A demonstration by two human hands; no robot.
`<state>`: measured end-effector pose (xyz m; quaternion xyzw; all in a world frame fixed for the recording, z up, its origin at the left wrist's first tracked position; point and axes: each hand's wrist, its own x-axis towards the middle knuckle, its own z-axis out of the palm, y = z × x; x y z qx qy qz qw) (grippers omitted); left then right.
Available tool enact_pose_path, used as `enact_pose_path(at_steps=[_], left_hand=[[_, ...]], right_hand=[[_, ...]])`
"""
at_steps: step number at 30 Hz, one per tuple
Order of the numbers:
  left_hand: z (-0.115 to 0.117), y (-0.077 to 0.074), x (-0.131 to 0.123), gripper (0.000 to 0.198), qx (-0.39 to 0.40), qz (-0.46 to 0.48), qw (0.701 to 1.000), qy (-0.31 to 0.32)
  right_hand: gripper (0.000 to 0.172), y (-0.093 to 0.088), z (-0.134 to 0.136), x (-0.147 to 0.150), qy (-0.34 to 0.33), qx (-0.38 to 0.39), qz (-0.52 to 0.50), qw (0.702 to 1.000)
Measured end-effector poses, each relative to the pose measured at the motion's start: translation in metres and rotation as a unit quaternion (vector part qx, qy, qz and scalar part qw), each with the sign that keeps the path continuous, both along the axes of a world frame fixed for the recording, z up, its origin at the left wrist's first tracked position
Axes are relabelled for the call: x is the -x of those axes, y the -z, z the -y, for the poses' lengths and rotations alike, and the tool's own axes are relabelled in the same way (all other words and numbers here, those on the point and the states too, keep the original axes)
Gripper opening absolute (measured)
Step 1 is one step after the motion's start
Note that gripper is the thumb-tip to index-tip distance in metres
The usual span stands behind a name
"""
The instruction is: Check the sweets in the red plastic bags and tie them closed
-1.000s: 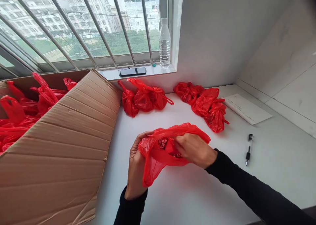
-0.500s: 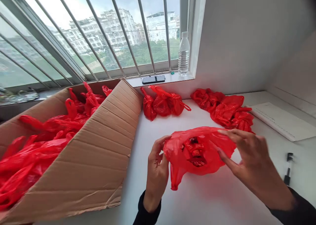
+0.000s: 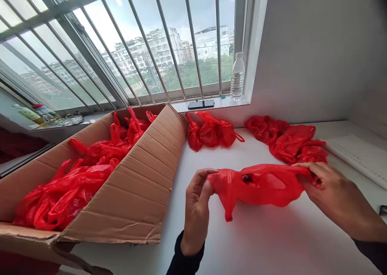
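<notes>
A thin red plastic bag (image 3: 263, 190) is stretched between my two hands above the white table. My left hand (image 3: 198, 206) pinches its left end between thumb and fingers, with one handle hanging down beside it. On the right, my right hand (image 3: 329, 190) has its fingers closed on the bag's other end. A small dark red packet (image 3: 247, 178) shows through the narrowed mouth; the rest of the contents is hidden by the plastic.
An open cardboard box (image 3: 130, 186) of red bags (image 3: 81, 182) stands at left. Knotted red bags (image 3: 211, 132) and a crumpled red pile (image 3: 287, 140) lie behind my hands. The sill holds a phone (image 3: 201, 104) and water bottle (image 3: 238, 77); a white pad (image 3: 359, 158) lies right.
My right hand has moved right and closed on the bag's edge. The bag is pulled wider and flatter, its mouth narrower, hiding most packets. The view has shifted left.
</notes>
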<state>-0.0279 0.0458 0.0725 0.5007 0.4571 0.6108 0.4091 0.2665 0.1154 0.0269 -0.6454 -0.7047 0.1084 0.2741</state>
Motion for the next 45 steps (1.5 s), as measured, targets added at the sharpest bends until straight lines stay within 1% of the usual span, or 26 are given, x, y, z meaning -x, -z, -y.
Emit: enact_pose_path(at_steps=[2, 3, 5, 8, 9, 10, 13, 14, 15, 19, 22, 24, 26, 28, 30, 32, 33, 35, 36, 37, 38, 40, 41, 42, 43, 45], left_hand=[[0.0, -0.001, 0.002, 0.02, -0.009, -0.021, 1.0, -0.002], [0.0, 0.0, 0.002, 0.026, -0.012, -0.039, 0.999, -0.007], [-0.001, 0.003, 0.001, 0.043, -0.017, -0.087, 0.996, -0.03], [-0.004, 0.008, 0.0, 0.073, -0.024, -0.173, 0.982, -0.076], [-0.006, 0.009, 0.0, 0.077, -0.032, -0.199, 0.976, -0.087], [-0.007, 0.009, -0.001, 0.072, -0.043, -0.222, 0.97, -0.092], [-0.01, 0.002, -0.002, 0.027, -0.083, -0.261, 0.957, -0.097], [-0.01, -0.002, -0.002, 0.017, -0.096, -0.265, 0.954, -0.103], [-0.01, -0.007, -0.003, 0.013, -0.109, -0.265, 0.951, -0.113], [-0.003, -0.023, -0.004, 0.015, -0.15, -0.259, 0.939, -0.169], [0.003, -0.028, -0.005, 0.014, -0.167, -0.262, 0.929, -0.202], [0.005, -0.028, -0.006, 0.014, -0.185, -0.262, 0.922, -0.216], [0.004, -0.028, -0.007, 0.013, -0.176, -0.247, 0.93, -0.206], [0.002, -0.027, -0.007, 0.014, -0.137, -0.228, 0.948, -0.177], [0.0, -0.026, -0.007, 0.017, -0.105, -0.219, 0.954, -0.174], [-0.001, -0.025, -0.005, 0.02, -0.127, -0.23, 0.944, -0.199], [-0.001, -0.024, -0.004, 0.022, -0.143, -0.236, 0.937, -0.216], [0.0, -0.021, -0.001, 0.025, -0.161, -0.253, 0.924, -0.235], [0.0, -0.02, -0.001, 0.025, -0.159, -0.262, 0.923, -0.233], [0.001, -0.018, -0.001, 0.025, -0.154, -0.268, 0.923, -0.228], [0.001, -0.017, -0.001, 0.025, -0.149, -0.269, 0.925, -0.223], [0.001, -0.014, -0.003, 0.025, -0.147, -0.264, 0.929, -0.216], [0.0, -0.013, -0.003, 0.026, -0.147, -0.258, 0.93, -0.216], [-0.001, -0.012, -0.003, 0.026, -0.149, -0.253, 0.931, -0.218], [-0.001, -0.011, -0.002, 0.026, -0.151, -0.25, 0.931, -0.221], [-0.004, -0.011, 0.001, 0.025, -0.154, -0.24, 0.93, -0.231]], right_hand=[[0.039, -0.016, 0.002, 0.003, 0.032, 0.035, -0.053, 0.998], [0.039, -0.022, 0.003, 0.005, 0.044, 0.043, -0.071, 0.996], [0.039, -0.031, 0.003, 0.007, 0.053, 0.04, -0.09, 0.994], [0.035, -0.037, 0.004, 0.011, 0.045, 0.02, -0.105, 0.993], [0.034, -0.037, 0.005, 0.012, 0.039, 0.025, -0.119, 0.992], [0.033, -0.038, 0.005, 0.013, 0.031, 0.037, -0.138, 0.989], [0.036, -0.038, 0.007, 0.017, 0.003, 0.064, -0.206, 0.976], [0.037, -0.039, 0.008, 0.019, -0.005, 0.06, -0.225, 0.972], [0.038, -0.039, 0.008, 0.021, -0.011, 0.052, -0.24, 0.969], [0.038, -0.044, 0.009, 0.029, -0.039, 0.03, -0.292, 0.955], [0.035, -0.048, 0.012, 0.034, -0.089, 0.034, -0.358, 0.929], [0.032, -0.048, 0.014, 0.037, -0.124, 0.048, -0.405, 0.905], [0.033, -0.046, 0.016, 0.04, -0.129, 0.065, -0.443, 0.885], [0.034, -0.042, 0.016, 0.043, -0.1, 0.081, -0.469, 0.874], [0.034, -0.038, 0.015, 0.045, -0.069, 0.094, -0.49, 0.864], [0.034, -0.037, 0.013, 0.046, -0.057, 0.098, -0.514, 0.85], [0.036, -0.038, 0.012, 0.046, -0.069, 0.106, -0.528, 0.84], [0.051, -0.041, 0.012, 0.047, -0.122, 0.121, -0.542, 0.823], [0.058, -0.041, 0.012, 0.048, -0.15, 0.125, -0.525, 0.828], [0.063, -0.042, 0.013, 0.05, -0.168, 0.126, -0.488, 0.847], [0.067, -0.041, 0.014, 0.053, -0.172, 0.119, -0.434, 0.876], [0.073, -0.039, 0.017, 0.059, -0.141, 0.088, -0.315, 0.935], [0.072, -0.038, 0.018, 0.063, -0.125, 0.076, -0.272, 0.951], [0.065, -0.037, 0.019, 0.066, -0.117, 0.065, -0.249, 0.959], [0.053, -0.036, 0.02, 0.068, -0.118, 0.054, -0.245, 0.961], [0.031, -0.037, 0.02, 0.07, -0.129, 0.045, -0.253, 0.958]])
